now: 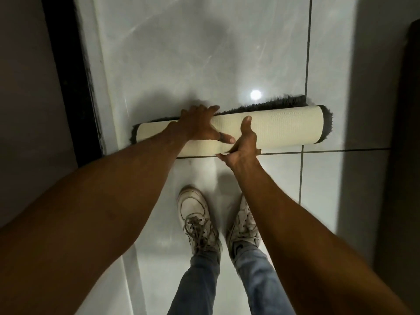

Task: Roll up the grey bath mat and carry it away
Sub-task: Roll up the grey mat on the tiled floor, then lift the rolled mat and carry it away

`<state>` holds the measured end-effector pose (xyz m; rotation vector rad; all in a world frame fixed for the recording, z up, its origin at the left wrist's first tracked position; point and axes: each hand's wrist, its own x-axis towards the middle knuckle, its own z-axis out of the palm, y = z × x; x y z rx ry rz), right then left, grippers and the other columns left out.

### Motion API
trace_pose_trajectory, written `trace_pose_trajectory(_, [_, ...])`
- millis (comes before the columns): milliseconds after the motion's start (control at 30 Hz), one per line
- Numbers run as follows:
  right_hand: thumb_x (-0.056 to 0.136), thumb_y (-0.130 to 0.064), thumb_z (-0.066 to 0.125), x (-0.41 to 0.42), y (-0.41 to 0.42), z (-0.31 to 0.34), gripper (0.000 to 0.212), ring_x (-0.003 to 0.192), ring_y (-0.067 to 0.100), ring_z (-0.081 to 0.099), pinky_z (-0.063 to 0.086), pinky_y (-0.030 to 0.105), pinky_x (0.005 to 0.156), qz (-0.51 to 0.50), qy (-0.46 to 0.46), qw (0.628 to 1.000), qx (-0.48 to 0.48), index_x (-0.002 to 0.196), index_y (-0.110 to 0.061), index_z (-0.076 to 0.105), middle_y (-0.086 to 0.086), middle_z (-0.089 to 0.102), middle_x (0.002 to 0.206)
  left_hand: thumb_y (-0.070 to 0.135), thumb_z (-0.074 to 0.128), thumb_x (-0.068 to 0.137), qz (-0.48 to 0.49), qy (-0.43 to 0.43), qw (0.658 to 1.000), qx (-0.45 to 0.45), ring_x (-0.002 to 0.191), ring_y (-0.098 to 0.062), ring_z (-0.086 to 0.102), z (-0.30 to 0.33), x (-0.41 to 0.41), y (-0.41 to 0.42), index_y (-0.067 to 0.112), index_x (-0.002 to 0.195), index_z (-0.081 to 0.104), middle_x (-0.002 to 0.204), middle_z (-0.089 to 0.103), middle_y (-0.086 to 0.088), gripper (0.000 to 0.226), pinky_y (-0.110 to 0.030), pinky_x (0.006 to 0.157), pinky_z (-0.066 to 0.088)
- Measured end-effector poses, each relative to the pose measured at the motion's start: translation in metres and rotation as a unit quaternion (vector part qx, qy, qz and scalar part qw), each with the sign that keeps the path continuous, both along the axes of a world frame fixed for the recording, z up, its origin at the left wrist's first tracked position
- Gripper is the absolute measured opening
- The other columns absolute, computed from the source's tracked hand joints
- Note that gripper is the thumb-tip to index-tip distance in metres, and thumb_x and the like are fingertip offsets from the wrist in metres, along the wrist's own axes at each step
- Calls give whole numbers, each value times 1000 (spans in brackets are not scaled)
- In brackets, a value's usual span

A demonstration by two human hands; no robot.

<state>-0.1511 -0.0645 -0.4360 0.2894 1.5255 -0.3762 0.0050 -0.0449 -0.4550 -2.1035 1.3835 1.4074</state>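
Glossy pale floor tiles reflect a ceiling light between dim walls.

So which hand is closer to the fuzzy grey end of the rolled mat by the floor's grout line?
Right. The right hand grips the bath mat near its middle, toward that end; the left hand presses farther away.

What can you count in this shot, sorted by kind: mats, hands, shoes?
Rolled bath mat: 1
Hands: 2, left hand and right hand, both on the mat
White shoes: 2, left shoe, right shoe
Total: 5
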Motion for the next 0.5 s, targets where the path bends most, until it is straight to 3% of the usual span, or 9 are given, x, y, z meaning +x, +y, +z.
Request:
trace_pose_trajectory(33, [28,-53,105,-5,2,-17,132,113,43,70,54,75,84,-12,-7,1000,10,144,-24,49,17,70,129,105,63,38,4,18,1000,21,142,-35,42,-1,4,-6,46,152,34,156,45,-3,131,-59,116,36])
trace_pose_trajectory(100, [19,-45,108,-19,4,-21,139,113,46,69,52,78,82,-11,-2,1000,-3,143,-21,51,19,70,129,99,74,32,25,74,996,45,129,-25,54,3,6,-12,46,144,44,143,55,4,128,-51,109,47])
trace_pose_trajectory(167, [34,-42,107,-18,-1,23,125,114,44,68,52,80,82,22,18,1000,-6,143,-19,49,19,69,130,84,86,42,68,132,986,71,115,-17,61,24,-1,-11,39,141,47,133,60,8,116,-44,101,54])
trace_pose_trajectory(267, [74,-25,94,-22,-2,84,84,116,40,66,54,77,82,82,81,993,-38,140,-20,43,16,65,128,69,92,53,117,180,975,57,109,-16,62,67,-14,9,35,141,43,128,60,8,106,-40,93,57])
trace_pose_trajectory(400, [82,-11,87,-10,-9,162,53,123,34,65,58,67,89,211,59,971,-99,126,-18,60,8,73,120,54,98,56,227,207,952,6,116,-15,58,142,-7,36,33,146,36,132,56,8,111,-35,91,52])
trace_pose_trajectory(433, [82,-7,85,0,-13,183,51,122,31,66,59,63,87,233,54,964,-112,124,-19,58,8,73,120,54,98,55,252,210,945,-6,115,-17,59,160,-3,39,35,145,34,132,58,7,112,-38,94,54])
trace_pose_trajectory(500, [76,2,87,23,-30,221,72,117,31,70,62,52,73,246,62,955,-152,132,-21,50,12,72,127,55,97,51,291,203,934,-40,114,-20,62,200,15,28,38,142,33,131,61,6,112,-46,97,56])
